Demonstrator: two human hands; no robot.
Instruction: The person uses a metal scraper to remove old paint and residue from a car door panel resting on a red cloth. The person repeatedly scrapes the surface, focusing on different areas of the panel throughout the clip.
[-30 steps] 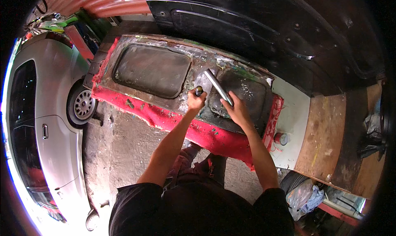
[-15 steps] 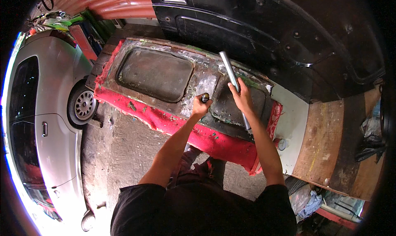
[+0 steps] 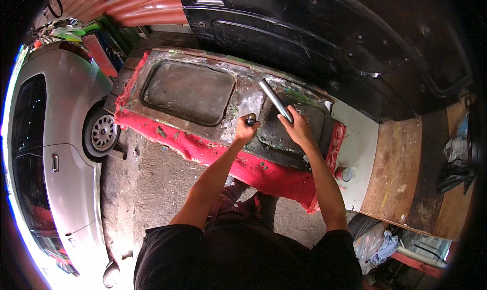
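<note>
A worn metal panel [image 3: 188, 94] with two recessed sections lies on a red cloth [image 3: 203, 150]. Over its middle, my left hand [image 3: 245, 131] is closed around a tool with a dark, rounded handle end [image 3: 251, 119]. The tool's lower part is hidden by the hand, so I cannot tell its kind. My right hand [image 3: 298, 128] grips a silvery metal tube [image 3: 274, 98] above the right recess. The tube slants toward the far left, its free end beyond my left hand and apart from the handle. Flaking paint and loose chips mark the panel.
A large black panel [image 3: 314, 46] stands behind the work. A silver car [image 3: 68, 153] is at the left. On the right are a small can [image 3: 345, 174] and wooden boards [image 3: 393, 163]. A plastic bag [image 3: 368, 244] lies at the lower right.
The metal tube has tipped toward the left and its free end has dropped closer to the panel. Its other end no longer shows below my right hand. My left hand stays almost in place.
</note>
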